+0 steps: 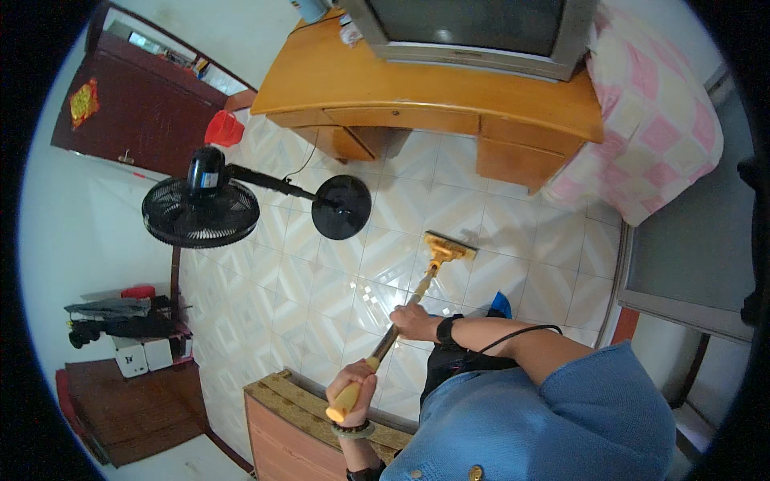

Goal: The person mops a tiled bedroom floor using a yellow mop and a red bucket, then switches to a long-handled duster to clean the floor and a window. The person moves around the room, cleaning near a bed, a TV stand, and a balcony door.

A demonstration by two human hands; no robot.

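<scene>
A flat-headed mop slants across the view, its yellow mop head (448, 246) resting on the tiled floor (337, 288). My left hand (353, 389), with bracelets at the wrist, is wrapped around the yellow end grip of the mop handle (385, 346). Lower down the pole, my right hand (412, 321) grips it too, a black band around that wrist. Part of a blue shoe or shoe cover (500, 305) shows beside my dark trousers.
A black pedestal fan (201, 210) stands on a round base (341, 207) at left. Ahead is a wooden desk (421, 90) bearing a television (469, 30). Checked pink cloth (649, 114) hangs at right. A red bucket (224, 128) sits by the door (138, 102); a cabinet (301, 421) is near my left arm.
</scene>
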